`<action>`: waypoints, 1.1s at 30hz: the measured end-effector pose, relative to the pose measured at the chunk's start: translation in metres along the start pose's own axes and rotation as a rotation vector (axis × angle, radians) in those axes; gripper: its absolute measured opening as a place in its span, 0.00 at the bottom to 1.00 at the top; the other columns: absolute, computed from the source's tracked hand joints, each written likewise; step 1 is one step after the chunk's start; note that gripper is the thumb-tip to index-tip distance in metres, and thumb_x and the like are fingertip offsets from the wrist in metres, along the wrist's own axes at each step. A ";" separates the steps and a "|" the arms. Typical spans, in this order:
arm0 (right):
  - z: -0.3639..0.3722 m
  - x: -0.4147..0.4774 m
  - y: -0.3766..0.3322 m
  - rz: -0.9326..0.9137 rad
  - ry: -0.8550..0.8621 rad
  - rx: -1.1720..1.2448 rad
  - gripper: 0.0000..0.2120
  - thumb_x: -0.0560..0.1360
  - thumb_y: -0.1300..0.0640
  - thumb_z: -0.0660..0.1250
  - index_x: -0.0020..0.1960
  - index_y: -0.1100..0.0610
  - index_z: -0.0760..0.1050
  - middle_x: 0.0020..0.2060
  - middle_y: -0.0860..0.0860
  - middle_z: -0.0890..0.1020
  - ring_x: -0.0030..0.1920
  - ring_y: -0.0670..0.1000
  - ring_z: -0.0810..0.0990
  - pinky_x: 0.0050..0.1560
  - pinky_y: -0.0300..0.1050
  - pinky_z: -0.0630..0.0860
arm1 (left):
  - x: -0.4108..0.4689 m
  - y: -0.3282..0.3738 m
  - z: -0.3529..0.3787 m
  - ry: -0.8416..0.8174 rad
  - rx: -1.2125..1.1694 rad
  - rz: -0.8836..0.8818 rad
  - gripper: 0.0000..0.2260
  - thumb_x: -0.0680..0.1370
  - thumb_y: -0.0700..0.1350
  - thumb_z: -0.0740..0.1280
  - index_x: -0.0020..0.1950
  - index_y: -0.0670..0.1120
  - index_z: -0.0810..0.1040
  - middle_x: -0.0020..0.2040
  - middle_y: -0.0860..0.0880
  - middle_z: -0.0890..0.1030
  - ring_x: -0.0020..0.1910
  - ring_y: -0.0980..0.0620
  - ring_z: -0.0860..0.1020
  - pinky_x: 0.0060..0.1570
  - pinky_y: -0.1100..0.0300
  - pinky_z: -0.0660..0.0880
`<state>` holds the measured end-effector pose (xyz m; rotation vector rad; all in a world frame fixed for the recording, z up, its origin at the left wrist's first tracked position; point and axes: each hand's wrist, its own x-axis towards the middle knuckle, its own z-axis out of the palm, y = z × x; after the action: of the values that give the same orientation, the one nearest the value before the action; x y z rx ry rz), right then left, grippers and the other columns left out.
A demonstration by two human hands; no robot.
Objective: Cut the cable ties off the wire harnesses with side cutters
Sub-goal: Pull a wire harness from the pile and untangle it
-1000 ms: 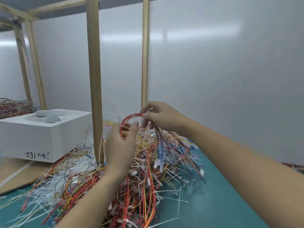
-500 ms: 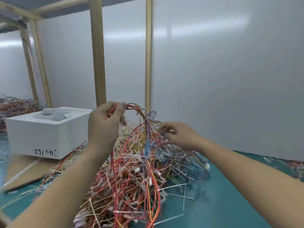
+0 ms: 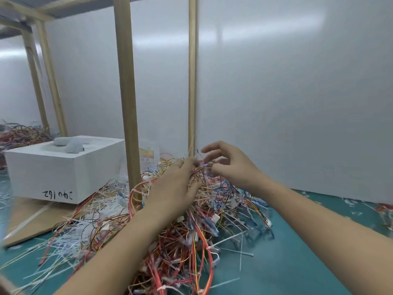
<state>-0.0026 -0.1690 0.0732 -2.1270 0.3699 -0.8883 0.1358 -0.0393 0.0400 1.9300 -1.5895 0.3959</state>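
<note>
A tangled pile of red, orange, yellow and blue wire harnesses [image 3: 191, 222] lies on the teal table [image 3: 287, 262]. My left hand [image 3: 173, 189] rests on top of the pile, back toward me, its fingers stretched out toward my right hand. My right hand [image 3: 230, 166] hovers just over the pile's far crest with its fingers curled, pinching a few thin wires [image 3: 205, 165] between thumb and fingers. Both fingertips are blurred. White cut cable ties [image 3: 231, 239] lie scattered around the pile. No side cutters are in view.
Two wooden posts [image 3: 127, 103] [image 3: 192, 81] rise right behind the pile. A white foam box [image 3: 63, 173] sits at the left on a cardboard sheet [image 3: 27, 222]. Another wire heap [image 3: 19, 133] lies far left. A white wall panel [image 3: 297, 103] closes off the back.
My left hand let go of the raised red wire loop and dropped right onto the pile. My right hand rose and now pinches thin wires at the crest.
</note>
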 end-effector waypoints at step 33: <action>0.036 -0.040 -0.008 -0.079 0.158 -0.624 0.24 0.73 0.48 0.59 0.70 0.45 0.68 0.64 0.46 0.74 0.64 0.48 0.71 0.65 0.50 0.72 | -0.010 -0.025 0.008 -0.163 0.224 -0.207 0.24 0.80 0.60 0.54 0.75 0.54 0.60 0.64 0.48 0.75 0.57 0.48 0.77 0.53 0.50 0.78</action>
<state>-0.0064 -0.1230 0.0437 -2.6553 0.7235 -1.0923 0.1563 -0.0341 0.0215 2.3256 -1.4759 0.3495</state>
